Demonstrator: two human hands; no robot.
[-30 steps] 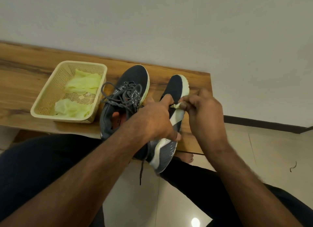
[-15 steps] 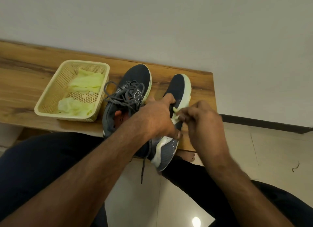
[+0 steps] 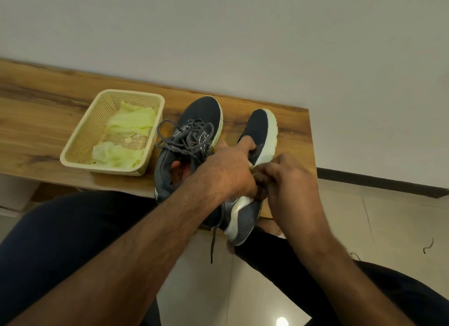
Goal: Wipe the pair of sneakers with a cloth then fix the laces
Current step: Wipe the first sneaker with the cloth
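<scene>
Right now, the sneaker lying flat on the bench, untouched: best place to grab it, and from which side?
Take the left sneaker by its heel collar, coming from the near bench edge. The opening faces up and gapes, the heel points toward the person, so fingers can hook inside with the thumb outside. Probably avoid the loose laces over the midfoot; the basket crowds its left side.
</scene>
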